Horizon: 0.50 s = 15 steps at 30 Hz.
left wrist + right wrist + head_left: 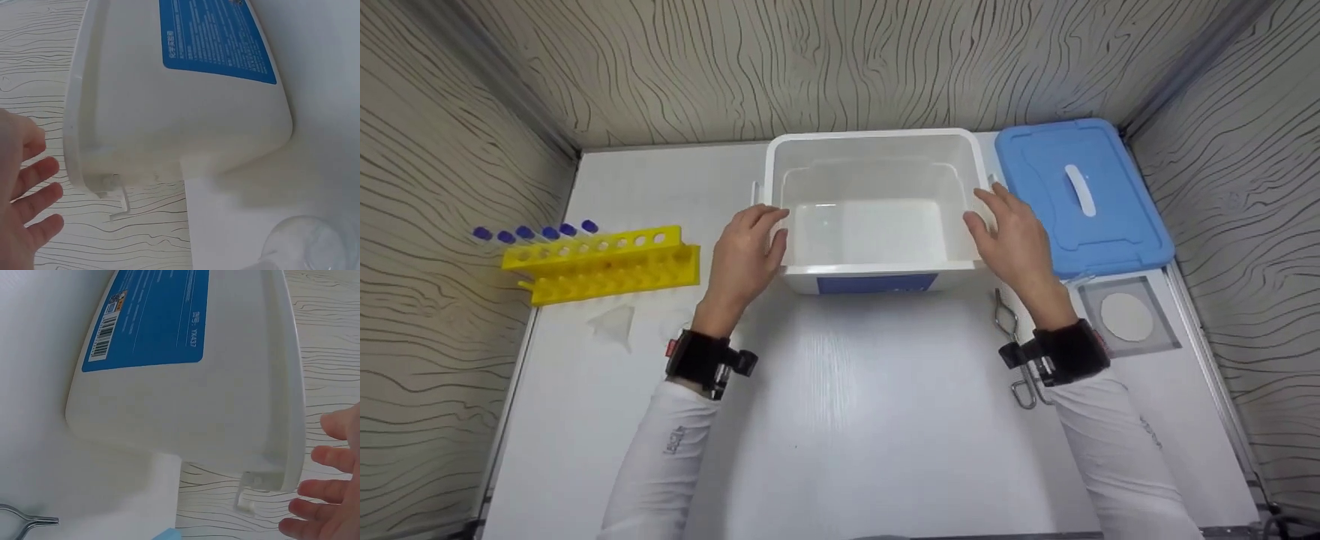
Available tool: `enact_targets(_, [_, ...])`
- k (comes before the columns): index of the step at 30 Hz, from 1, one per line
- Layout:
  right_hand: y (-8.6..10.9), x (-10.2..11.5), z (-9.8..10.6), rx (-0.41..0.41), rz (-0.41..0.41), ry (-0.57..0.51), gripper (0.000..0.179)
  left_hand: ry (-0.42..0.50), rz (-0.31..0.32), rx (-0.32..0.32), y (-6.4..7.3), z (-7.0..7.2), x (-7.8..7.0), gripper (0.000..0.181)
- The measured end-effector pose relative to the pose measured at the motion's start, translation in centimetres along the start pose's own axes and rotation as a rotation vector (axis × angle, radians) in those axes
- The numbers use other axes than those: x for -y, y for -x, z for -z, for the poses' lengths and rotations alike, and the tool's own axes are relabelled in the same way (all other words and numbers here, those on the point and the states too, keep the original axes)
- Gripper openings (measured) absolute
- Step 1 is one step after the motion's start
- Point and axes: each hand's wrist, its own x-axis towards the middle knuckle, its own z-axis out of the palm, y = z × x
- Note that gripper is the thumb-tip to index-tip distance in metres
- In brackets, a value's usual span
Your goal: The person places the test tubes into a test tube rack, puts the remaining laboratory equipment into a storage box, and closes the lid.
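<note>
A white plastic storage box (877,268) stands without its lid at the back of the table, and nothing shows inside it. On its front is a blue printed label (216,39). My left hand (746,251) hovers beside the left rim, fingers loosely bent and thumb apart. Over at the right rim is my right hand (1016,244), its fingers spread and relaxed. Both wrist views show a gap between fingertips and rim. Clear latches hang from the box ends, one in the left wrist view (122,202), one in the right (244,498).
The blue lid (1035,195) with a white handle lies right of the box. Nearer are a wire gauze square (1126,316) and metal crucible tongs (1003,315). On the left stand a yellow rack (607,281), several purple-capped tubes (550,234), a funnel (615,324) and clear glassware (309,244).
</note>
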Motion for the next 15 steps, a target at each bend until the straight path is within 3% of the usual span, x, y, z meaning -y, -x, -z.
enact_targets(5, [-2.4,-1.3,-0.5,0.063,-0.065,-0.061,0.056,0.016,0.196,0.125,-2.8,-0.8,0.9,0.043])
enact_targets(9, [-3.7,-2.0,-1.1,0.141,-0.124,-0.099,0.063,0.021,0.315,0.208,-3.9,-1.5,1.8,0.052])
enact_targets(12, [-4.3,-2.3,-1.4,0.187,-0.147,-0.144,0.066,0.041,0.358,0.233,-3.9,-1.9,2.1,0.054])
enact_targets(15, [-4.4,-2.6,-1.6,0.2,-0.152,-0.196,0.064,0.074,0.36,0.226,-3.8,-2.1,2.0,0.053])
